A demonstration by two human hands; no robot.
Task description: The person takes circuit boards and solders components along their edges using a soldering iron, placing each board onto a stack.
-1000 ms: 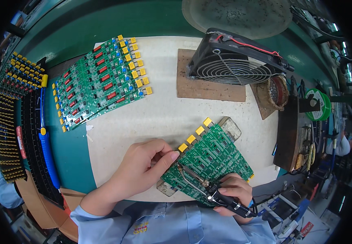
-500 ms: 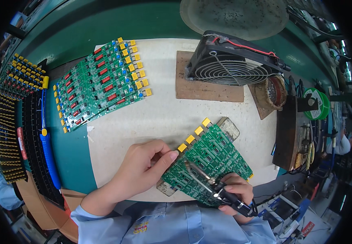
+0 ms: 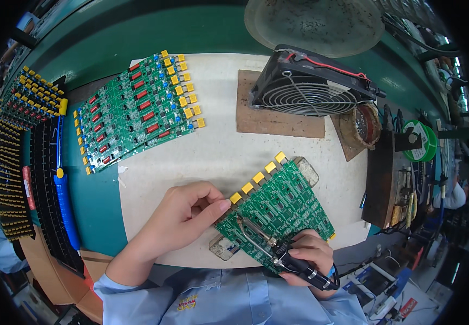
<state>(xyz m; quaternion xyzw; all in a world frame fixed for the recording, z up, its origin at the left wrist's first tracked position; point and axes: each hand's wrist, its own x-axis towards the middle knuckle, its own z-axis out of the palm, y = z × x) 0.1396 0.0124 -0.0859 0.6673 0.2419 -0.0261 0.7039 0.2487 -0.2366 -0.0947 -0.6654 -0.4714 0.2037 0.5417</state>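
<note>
A green circuit board (image 3: 283, 203), with a row of yellow blocks (image 3: 258, 177) along its upper left edge, lies tilted on pale worn blocks (image 3: 223, 247) near my body. My left hand (image 3: 188, 216) pinches the board's left corner, thumb and forefinger beside the lowest yellow block. In my right hand (image 3: 313, 255) is a black-handled soldering iron (image 3: 299, 265) with a thin metal tube running alongside it. Its tip is over the board's left part, close to my left fingertips; whether it touches cannot be told. My right fingers also rest over the board's lower right.
Overlapping circuit boards (image 3: 137, 108) with red and yellow parts lie at the left. Beyond them stands a black rack (image 3: 56, 200) with a blue-handled tool (image 3: 66, 211). A fan (image 3: 313, 86) sits at the back, near a round pot (image 3: 365, 125) and green spool (image 3: 421, 141).
My left fingers have slid down-left along the board's edge, uncovering another yellow block. The soldering iron has shifted left, and the board a little up and right.
</note>
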